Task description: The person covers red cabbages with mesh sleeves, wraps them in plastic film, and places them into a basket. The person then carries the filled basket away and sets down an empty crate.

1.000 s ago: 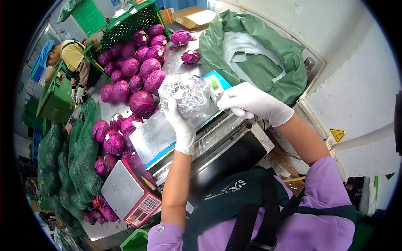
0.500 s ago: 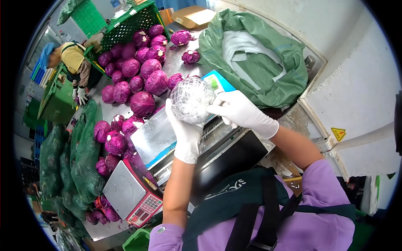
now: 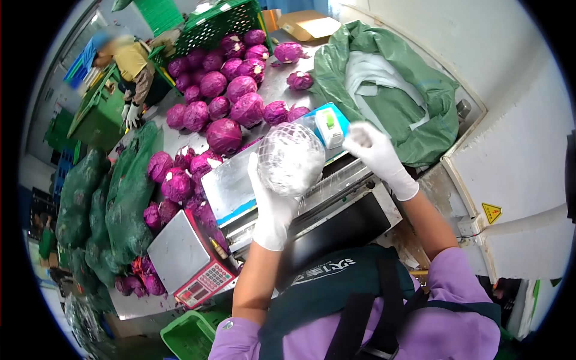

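Wrapped cabbage (image 3: 291,159) sits in the left hand (image 3: 270,201), held up over the wrapping machine (image 3: 336,210), above its steel plate (image 3: 231,186) near the plate's right end. Left palm is under and behind the head, fingers curled up its left side. Closed hold, film-covered head fully cupped.

Key relation: the cabbage is roughly round, so no real long axis; it lies directly on top of the left grip, bulging up and away from the wrist. The right hand (image 3: 375,153) is off to the right of it, apart, not touching, over the machine's far right corner just beside the small blue-and-white dispenser (image 3: 329,125). Left hand is the one on the cabbage; right is near but clear.

Right hand state: gloved, fingers look loosely bent with something pinched, possibly film. It is motion-blurred, so cannot tell.

Around it: loose purple cabbages (image 3: 225,102) piled across the far end of the table, green net sacks (image 3: 129,192) along its left edge, scale (image 3: 186,261) at the near left corner, green sack (image 3: 393,90) against the wall. Another person (image 3: 135,66) works at the far left by a green crate (image 3: 219,24).
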